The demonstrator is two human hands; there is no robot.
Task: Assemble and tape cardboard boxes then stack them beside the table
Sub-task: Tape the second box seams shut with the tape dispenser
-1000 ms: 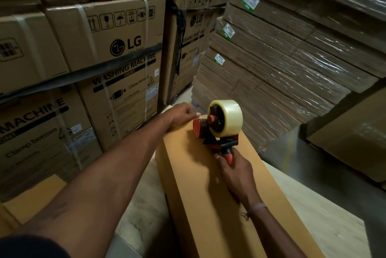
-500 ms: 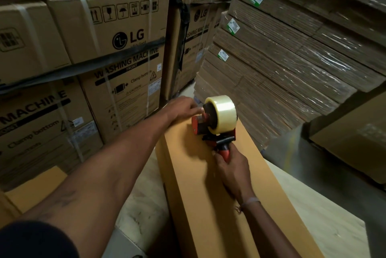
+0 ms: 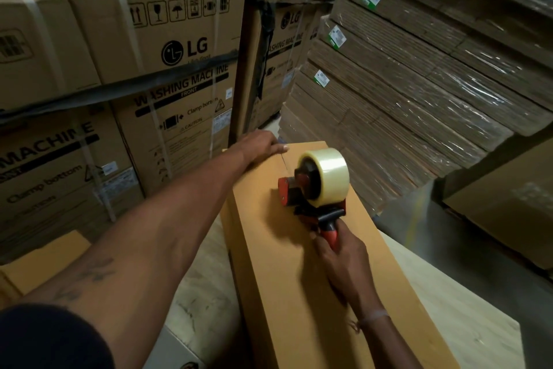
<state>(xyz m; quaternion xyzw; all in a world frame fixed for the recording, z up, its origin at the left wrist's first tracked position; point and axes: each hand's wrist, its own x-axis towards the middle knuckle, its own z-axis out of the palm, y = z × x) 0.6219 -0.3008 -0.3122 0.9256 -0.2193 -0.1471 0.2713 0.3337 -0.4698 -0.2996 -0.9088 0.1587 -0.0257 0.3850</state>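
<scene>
A long cardboard box (image 3: 314,279) lies on the wooden table (image 3: 449,294), its far end pressed flat by the open left hand (image 3: 260,144), while the right hand (image 3: 341,261) grips a red tape dispenser (image 3: 317,186) resting on the box top.

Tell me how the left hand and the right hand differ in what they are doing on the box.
The left hand lies flat, pressing the far end of the box; the right hand is closed round the tape dispenser handle. The left hand holds no tool; the right hand does. The left arm reaches farther out. Both hands work over the same box top.
</scene>
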